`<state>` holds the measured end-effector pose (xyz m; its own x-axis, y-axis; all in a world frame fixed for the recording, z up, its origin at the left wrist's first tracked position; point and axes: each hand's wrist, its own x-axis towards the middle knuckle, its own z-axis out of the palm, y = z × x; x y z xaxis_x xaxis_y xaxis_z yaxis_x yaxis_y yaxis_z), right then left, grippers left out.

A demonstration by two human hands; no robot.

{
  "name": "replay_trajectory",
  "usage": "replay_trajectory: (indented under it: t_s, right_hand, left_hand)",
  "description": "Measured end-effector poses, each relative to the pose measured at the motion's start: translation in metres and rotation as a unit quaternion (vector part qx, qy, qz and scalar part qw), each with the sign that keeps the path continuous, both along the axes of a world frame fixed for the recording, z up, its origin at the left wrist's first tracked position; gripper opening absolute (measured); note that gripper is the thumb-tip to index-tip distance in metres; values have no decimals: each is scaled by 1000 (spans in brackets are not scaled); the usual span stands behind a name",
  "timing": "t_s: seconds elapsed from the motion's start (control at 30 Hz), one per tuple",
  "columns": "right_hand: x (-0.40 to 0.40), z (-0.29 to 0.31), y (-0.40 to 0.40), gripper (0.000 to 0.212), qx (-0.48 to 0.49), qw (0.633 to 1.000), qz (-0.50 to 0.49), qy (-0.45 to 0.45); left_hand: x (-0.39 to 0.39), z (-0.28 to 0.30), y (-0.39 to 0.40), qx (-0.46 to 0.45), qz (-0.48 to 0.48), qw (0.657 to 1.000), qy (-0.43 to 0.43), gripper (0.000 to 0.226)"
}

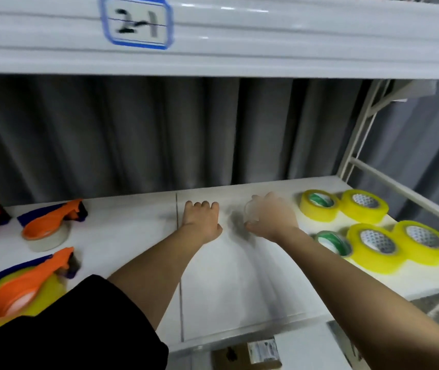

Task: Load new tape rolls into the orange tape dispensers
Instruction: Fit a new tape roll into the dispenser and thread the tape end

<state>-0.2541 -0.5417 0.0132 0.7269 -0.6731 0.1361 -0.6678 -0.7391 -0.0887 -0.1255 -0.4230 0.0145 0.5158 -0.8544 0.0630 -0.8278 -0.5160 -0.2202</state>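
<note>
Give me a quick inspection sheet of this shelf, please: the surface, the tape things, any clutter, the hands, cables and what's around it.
Surface: white shelf, with a seam line running front to back.
Job's things: five yellow tape rolls grouped at the right; four orange tape dispensers at the left, each on a roll, two cut off by the frame edge.
Clutter: cardboard box below the front edge.
Hands: left hand rests on the shelf, fingers curled; right hand holds something clear and blurred, cannot tell what.
Cables: nothing seen.
Surroundings: grey curtain behind; upper shelf beam with handwritten label; white frame rails at right.
</note>
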Motion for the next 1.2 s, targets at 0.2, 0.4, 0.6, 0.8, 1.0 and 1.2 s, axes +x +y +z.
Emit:
replay_trajectory:
  t_s: [0.2,0.4,0.6,0.8,1.0,1.2]
  right_hand:
    - [-50,3,-80,74,-7,998,49,37]
    - [-83,8,-132,77,2,997,66,37]
    - [-102,6,-153,78,6,997,65,34]
    - [-119,6,-167,73,2,999,32,31]
    - [-148,5,-190,69,13,1000,-5,17]
    - [-181,7,-228,77,26,1000,-13,-8]
  left_hand:
    - [-62,-7,-73,-5,36,999,21,43]
    - [-102,-7,-120,-7,47,999,12,41]
    - [-116,-7,-145,-2,40,999,12,42]
    - [-125,-13,-158,-7,8,1000,19,39]
    - [-144,-13,-174,-7,-25,1000,13,38]
    - [-180,-9,-207,-25,-40,999,14,40]
